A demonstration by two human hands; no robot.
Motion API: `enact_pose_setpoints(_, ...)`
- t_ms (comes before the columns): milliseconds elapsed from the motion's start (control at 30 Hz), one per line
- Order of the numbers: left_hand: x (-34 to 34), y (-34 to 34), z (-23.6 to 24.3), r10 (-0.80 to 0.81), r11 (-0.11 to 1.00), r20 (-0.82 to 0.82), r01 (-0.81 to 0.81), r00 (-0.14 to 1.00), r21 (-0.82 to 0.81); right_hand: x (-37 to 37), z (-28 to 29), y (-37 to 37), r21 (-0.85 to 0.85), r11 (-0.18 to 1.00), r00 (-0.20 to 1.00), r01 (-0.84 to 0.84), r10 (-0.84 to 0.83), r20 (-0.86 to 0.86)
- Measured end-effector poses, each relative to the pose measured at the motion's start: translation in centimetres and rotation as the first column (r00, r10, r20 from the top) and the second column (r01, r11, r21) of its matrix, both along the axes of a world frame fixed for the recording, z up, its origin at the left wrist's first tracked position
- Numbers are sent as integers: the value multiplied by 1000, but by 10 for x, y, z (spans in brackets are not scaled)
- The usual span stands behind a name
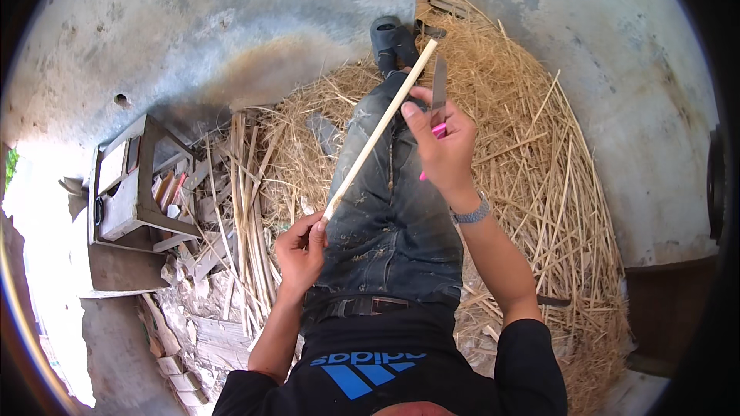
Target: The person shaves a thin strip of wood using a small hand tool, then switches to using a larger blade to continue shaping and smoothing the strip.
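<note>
The left hand [301, 254] pinches the pale stick [378, 135] at its near end only, thumb against fingers, which seems meant to leave nearly the whole length free. The stick slants up and to the right over the trousers [385, 231], above the floor [220, 293], its far end pointing toward the floor's far edge, near the sandal [391, 40].

The right hand's [449, 145] grip is closed around the pink handle of a knife [439, 88]. The blade stands upward beyond the fingers, probably to keep it clear of the palm. Thumb and forefinger lie right by the stick; whether they touch it, I cannot tell.

Long strips [248, 208] lie roughly lengthwise left of the legs, perhaps to stay within reach. Loose straw-like strips [566, 208] spread along the floor's right edge, leaving the lap uncluttered. The wooden frame [142, 212] stands at the floor's left edge, well apart from both hands.
</note>
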State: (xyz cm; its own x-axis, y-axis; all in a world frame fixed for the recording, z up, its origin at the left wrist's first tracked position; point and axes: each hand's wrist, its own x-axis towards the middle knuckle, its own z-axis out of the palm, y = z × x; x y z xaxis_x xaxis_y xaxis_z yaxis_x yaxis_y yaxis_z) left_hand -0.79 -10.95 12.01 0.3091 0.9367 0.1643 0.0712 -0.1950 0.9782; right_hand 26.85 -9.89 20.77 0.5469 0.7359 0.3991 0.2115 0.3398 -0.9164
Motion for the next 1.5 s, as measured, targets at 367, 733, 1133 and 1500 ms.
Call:
enact_pose_setpoints(367,-5,-3,1,-21,1000,-10,21,1000,-23,46,11,15,34,995,988,98,-93,-124)
enact_pose_setpoints(733,-9,-6,5,35,999,-165,-35,986,6,51,21,5,16,998,996,57,-56,-67)
enact_pose_setpoints(1133,-14,-8,3,31,998,-210,-18,977,66,47,20,-2,-17,999,977,30,-26,212)
enact_pose_setpoints(1500,-13,0,11,106,973,-305,-36,946,227,61,19,-6,54,981,820,188,-187,541)
